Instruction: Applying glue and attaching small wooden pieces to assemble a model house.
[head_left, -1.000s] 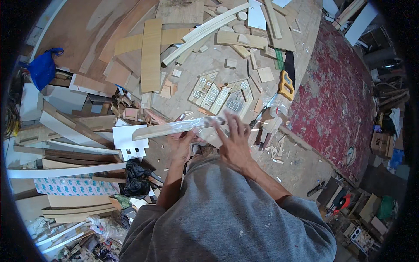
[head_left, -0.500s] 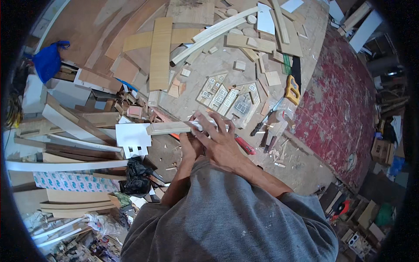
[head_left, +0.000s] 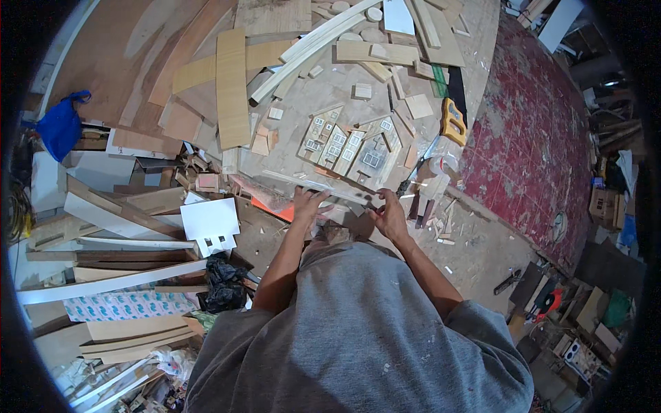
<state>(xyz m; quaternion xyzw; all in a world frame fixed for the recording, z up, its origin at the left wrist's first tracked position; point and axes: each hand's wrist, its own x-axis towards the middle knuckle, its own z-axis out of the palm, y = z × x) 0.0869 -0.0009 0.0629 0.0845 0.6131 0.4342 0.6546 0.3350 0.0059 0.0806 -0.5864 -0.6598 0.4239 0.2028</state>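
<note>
A thin pale wooden strip (head_left: pixel 335 191) lies slantwise across the near side of the work board, held between my two hands. My left hand (head_left: pixel 308 205) pinches it near the middle, fingers curled on its near edge. At its right end, the thumb and fingers of my right hand (head_left: pixel 390 217) are closed on it. Just beyond the strip is a small wooden model of a row of houses (head_left: pixel 350 146), with pitched tops and white-framed windows. An orange-edged piece (head_left: pixel 273 208) lies beside my left hand.
A yellow-handled saw (head_left: pixel 453 122) lies on the right of the board. Wooden strips (head_left: pixel 317 48) and a tan plank (head_left: pixel 232 89) are farther off. To the left are a white cut-out panel (head_left: pixel 210 224), a black plastic bag (head_left: pixel 224 282) and stacked boards. Red flooring (head_left: pixel 530 138) extends at right.
My hands were close together on the wooden strip; now they are apart, the right one at its right end. The strip has shifted right and tilts down to the right.
</note>
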